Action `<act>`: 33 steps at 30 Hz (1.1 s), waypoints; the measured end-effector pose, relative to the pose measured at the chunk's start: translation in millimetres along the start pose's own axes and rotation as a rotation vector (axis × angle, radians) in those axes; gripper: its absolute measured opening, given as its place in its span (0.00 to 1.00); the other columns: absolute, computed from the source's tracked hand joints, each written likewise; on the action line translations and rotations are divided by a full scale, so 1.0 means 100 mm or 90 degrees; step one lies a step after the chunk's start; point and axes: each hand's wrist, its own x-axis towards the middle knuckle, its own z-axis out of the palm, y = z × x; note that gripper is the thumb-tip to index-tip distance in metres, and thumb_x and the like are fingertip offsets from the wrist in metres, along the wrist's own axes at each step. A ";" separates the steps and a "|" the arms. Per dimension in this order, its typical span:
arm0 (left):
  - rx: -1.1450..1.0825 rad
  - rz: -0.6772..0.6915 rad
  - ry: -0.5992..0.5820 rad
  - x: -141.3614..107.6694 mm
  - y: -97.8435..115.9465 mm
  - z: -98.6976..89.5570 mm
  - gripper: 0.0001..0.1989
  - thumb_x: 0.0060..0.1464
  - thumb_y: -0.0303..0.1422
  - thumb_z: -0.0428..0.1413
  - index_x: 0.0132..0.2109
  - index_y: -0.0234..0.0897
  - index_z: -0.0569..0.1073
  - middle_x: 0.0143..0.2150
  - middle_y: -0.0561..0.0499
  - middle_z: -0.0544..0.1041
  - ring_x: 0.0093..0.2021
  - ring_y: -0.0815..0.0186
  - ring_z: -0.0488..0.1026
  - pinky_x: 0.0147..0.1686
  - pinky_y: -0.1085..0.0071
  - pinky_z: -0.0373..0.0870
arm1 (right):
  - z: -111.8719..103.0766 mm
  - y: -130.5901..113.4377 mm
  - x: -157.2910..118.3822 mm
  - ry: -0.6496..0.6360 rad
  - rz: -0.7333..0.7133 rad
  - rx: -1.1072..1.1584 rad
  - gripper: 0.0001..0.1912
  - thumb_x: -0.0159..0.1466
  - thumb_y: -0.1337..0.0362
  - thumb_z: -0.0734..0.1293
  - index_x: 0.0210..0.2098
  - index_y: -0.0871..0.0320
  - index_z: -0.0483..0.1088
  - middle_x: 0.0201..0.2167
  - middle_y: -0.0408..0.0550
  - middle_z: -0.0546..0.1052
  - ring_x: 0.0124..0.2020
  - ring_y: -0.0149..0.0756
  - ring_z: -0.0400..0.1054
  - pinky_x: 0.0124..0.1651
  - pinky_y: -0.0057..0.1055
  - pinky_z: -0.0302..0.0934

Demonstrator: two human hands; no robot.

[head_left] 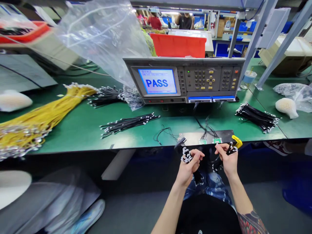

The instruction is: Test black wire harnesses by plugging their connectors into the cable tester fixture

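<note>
My left hand [188, 164] grips a bunch of black wires with small white connectors [186, 155] just below the bench's front edge. My right hand [226, 160] grips a similar bunch [231, 150], close to a yellow clamp handle [237, 141]. Both hands are over my lap, and wire ends hang down from them. I cannot tell whether the two bunches are one bundle. Just ahead lies a dark test board [207, 137] with two green circuit boards [216, 140] wired to the tester above.
A wire tester [182, 79] on the green bench [80, 138] shows PASS. Black wire bundles [257, 117] lie on both sides, with a large yellow bundle [41, 110] at left. A clear plastic bag [102, 35] hangs above. People work farther back.
</note>
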 end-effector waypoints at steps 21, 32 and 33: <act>0.225 0.147 0.156 0.19 -0.19 0.15 0.17 0.55 0.47 0.66 0.31 0.37 0.83 0.26 0.46 0.83 0.29 0.60 0.78 0.31 0.67 0.71 | 0.19 -0.09 -0.06 0.102 -0.032 -0.001 0.17 0.60 0.52 0.77 0.28 0.59 0.77 0.19 0.46 0.79 0.17 0.30 0.65 0.23 0.29 0.57; 0.188 0.136 0.203 0.25 -0.18 0.17 0.14 0.52 0.43 0.67 0.27 0.37 0.81 0.23 0.47 0.81 0.29 0.59 0.79 0.31 0.67 0.72 | 0.13 -0.05 -0.05 0.069 -0.032 -0.009 0.16 0.60 0.51 0.77 0.30 0.59 0.78 0.22 0.47 0.81 0.20 0.35 0.70 0.27 0.31 0.63; 0.186 0.135 0.204 0.25 -0.18 0.17 0.15 0.52 0.43 0.66 0.27 0.37 0.81 0.24 0.47 0.82 0.29 0.59 0.79 0.31 0.67 0.72 | 0.13 -0.05 -0.05 0.067 -0.032 -0.011 0.17 0.60 0.51 0.77 0.30 0.59 0.78 0.22 0.48 0.81 0.20 0.34 0.70 0.27 0.31 0.63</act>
